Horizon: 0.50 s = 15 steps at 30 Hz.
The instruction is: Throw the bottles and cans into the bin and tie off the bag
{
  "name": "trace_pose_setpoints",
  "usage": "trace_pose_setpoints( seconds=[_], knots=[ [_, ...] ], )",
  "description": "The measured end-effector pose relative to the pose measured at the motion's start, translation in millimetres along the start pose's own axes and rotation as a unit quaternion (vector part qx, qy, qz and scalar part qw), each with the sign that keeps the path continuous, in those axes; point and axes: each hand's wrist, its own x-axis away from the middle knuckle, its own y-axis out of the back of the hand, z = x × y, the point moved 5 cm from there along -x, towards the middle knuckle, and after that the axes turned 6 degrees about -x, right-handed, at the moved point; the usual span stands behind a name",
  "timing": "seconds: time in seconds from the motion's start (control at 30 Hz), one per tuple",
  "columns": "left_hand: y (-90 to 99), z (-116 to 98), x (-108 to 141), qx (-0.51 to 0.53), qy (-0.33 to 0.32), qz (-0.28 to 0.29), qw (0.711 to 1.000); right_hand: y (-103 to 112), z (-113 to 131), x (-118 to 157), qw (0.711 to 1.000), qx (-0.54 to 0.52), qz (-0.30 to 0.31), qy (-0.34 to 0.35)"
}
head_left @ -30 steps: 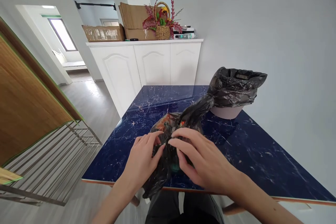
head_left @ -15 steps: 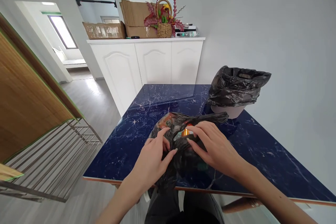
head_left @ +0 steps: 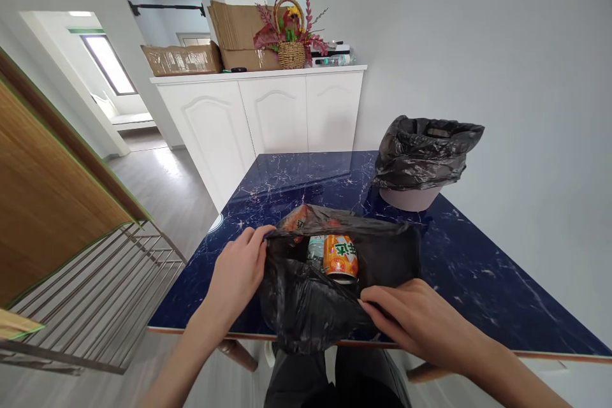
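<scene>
I record a black bag [head_left: 310, 306] on the counter [head_left: 205, 290], around the orange can [head_left: 341, 255], my landmark. Left of the can, the left hand [head_left: 239, 264] has its fingers narrowed on the bag's rim; nearer and to the can's right, the right hand [head_left: 414, 311] pinches the bag's near edge. From my remote post I judge this two-sided hold spreads the mouth, exposing the contents. A bottle [head_left: 315, 250] lies just left of the can. Beyond it, rightward, a bin [head_left: 410, 199] stands, its liner [head_left: 421, 159] folded outward, presumably against slipping.
</scene>
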Motion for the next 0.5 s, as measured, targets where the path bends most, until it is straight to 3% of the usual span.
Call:
trace_pose_setpoints(
  seconds=[0.07, 0.13, 0.27, 0.4, 0.5],
  knots=[
    [14.5, -12, -4, -0.002, -0.012, -0.048, 0.999, -6, 2, 6, 1.0, -0.004, 0.029, -0.012],
    [25.0, -37, -4, 0.06, -0.07, -0.046, 0.995, -11, 3, 11, 0.998, -0.004, 0.055, -0.031],
    [16.4, -79, 5, 0.105, -0.155, 0.11, 0.976, -16, 0, 18, 0.992, -0.001, 0.102, -0.07],
    [-11.3, -77, 24, 0.011, -0.158, 0.249, 0.955, -19, -9, 28, 0.987, -0.003, 0.121, -0.103],
    [-23.8, -66, 38, -0.03, -0.163, 0.292, 0.942, -21, -14, 35, 0.984, -0.01, 0.127, -0.121]
  ],
)
